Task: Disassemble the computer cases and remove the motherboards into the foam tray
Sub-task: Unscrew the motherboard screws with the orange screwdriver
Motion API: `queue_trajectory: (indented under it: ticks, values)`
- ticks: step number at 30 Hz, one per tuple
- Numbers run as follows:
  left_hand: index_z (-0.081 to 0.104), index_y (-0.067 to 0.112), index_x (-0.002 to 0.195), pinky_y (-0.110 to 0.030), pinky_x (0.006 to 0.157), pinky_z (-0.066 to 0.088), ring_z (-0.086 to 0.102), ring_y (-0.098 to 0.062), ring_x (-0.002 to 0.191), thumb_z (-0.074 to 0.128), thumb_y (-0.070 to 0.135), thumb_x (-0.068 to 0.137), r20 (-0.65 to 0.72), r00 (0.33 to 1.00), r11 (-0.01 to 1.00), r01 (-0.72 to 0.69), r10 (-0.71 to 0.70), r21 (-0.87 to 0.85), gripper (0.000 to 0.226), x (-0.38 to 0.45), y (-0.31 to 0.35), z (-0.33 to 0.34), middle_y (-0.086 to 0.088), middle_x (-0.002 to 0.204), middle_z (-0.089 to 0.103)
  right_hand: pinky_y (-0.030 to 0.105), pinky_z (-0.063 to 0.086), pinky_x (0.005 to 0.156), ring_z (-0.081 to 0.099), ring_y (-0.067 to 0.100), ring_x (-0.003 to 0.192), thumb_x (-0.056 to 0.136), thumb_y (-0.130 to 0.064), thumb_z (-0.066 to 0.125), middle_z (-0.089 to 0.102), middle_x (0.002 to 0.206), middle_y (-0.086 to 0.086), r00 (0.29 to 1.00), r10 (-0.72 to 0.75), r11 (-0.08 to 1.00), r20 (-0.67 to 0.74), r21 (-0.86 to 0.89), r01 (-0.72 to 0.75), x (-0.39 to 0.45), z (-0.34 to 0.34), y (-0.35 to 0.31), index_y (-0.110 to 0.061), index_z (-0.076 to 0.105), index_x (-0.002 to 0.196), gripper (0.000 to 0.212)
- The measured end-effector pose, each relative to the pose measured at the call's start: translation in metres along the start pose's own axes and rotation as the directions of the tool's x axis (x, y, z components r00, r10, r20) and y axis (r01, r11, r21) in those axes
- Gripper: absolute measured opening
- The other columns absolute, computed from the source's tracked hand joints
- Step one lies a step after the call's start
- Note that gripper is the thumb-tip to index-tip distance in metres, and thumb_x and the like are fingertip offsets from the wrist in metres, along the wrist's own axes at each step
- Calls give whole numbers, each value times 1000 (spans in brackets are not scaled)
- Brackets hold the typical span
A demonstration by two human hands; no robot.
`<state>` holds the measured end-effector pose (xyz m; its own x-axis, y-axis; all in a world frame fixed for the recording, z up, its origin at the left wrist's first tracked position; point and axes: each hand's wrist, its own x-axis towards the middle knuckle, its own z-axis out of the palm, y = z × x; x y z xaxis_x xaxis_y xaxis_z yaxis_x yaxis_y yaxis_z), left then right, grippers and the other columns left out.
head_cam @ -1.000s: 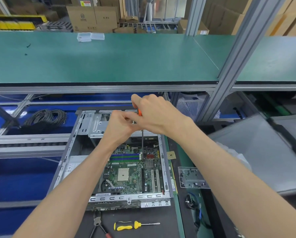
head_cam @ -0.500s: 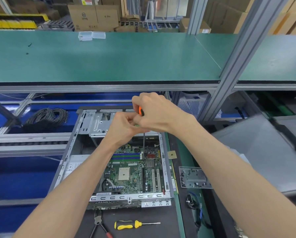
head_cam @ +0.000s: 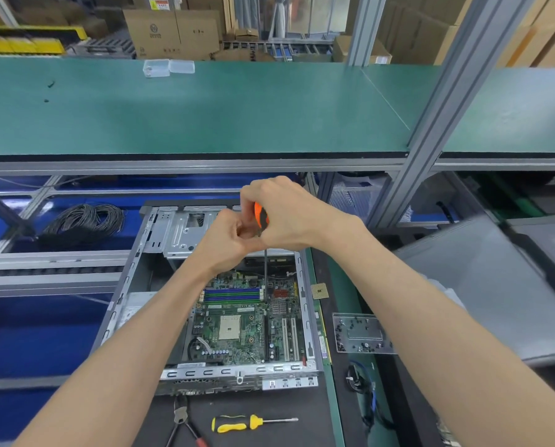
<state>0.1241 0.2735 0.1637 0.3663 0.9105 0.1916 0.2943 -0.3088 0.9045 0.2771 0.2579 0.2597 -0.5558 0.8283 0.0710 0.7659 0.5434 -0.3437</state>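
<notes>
A factory bench is seen, with a green upper shelf carried on aluminium posts and stacked cardboard boxes behind it. On the shelf a small clear plastic box is set. Below the shelf, one open computer case is laid flat on a dark mat, and one green motherboard is seated inside it.

Above the far end of the board, an orange-handled screwdriver is held upright, its shaft running down to the board's far edge near the red heatsink. The handle is gripped by the right hand, whose fingers are curled around it. The left hand is pressed against the right from the left side, its fingers curled in at the lower part of the handle; whether the tool is actually pinched by them cannot be told.

In front of the case, one yellow-handled screwdriver and one pair of pliers are laid on the mat. To the right, one loose processor chip and one clear tray of screws are placed. A coil of black cable is seen at the left, and a grey case panel at the right.
</notes>
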Motion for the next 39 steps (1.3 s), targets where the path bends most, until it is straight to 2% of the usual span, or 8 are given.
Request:
queue_trajectory:
  ticks: [5,9,15,20,24,27,33,39]
  values:
    - [60,30,52,-12,43,25,30,-6,45,81,44,56,-164,986,999,-6,15,51,26,2,10,9,13,43,45,38,37,65,47,29,75,95,-42,48,49,88,3,981,110,968,-161,-208,-143,0,10,-3,-15,54,101,28]
    - [61,37,59,-12,47,32,42,-2,46,84,49,54,-202,979,993,17,7,113,26,2,7,14,17,50,53,38,36,64,51,33,79,98,-26,50,47,86,4,982,106,952,-158,-269,-146,6,13,-4,-15,54,106,15]
    - [59,2,72,-16,47,19,20,-9,46,72,24,75,48,999,998,-17,20,-63,26,-3,2,0,3,51,28,31,33,66,46,16,78,76,-8,59,58,89,-5,999,40,998,-23,-38,-41,1,2,0,-21,58,100,28]
    - [59,29,48,-11,46,24,25,-4,41,86,12,71,-67,998,1000,4,-5,-16,39,-2,1,3,15,42,34,36,51,71,52,9,73,77,-23,67,61,90,-4,1000,12,998,-10,57,-12,-3,-2,1,-21,63,101,25]
    - [56,17,56,-17,43,28,32,-5,46,85,46,52,-200,979,999,48,-44,18,41,4,0,11,7,47,48,39,45,68,52,29,78,93,-44,53,49,92,4,987,105,976,-123,-177,-126,1,10,-3,-16,55,99,29]
    - [63,29,61,-20,45,29,35,-6,48,84,52,49,-209,977,997,57,-46,46,34,4,1,15,7,50,50,40,44,66,54,34,84,96,-28,53,49,93,6,986,108,964,-128,-230,-135,7,14,-4,-13,54,98,16]
    - [67,21,82,-18,46,20,21,-10,45,76,20,77,33,999,995,-7,10,-95,10,-3,-4,-1,11,49,28,30,33,67,47,14,79,74,-7,62,61,94,-7,999,23,993,-23,-113,-26,5,1,0,-20,65,98,28]
    - [64,29,55,-7,46,24,31,-1,41,88,8,69,-85,996,998,-4,-1,-65,35,-2,-1,5,18,42,38,37,50,64,59,18,84,70,-9,61,64,90,-7,999,50,997,17,49,-51,-1,-3,1,-26,64,105,39]
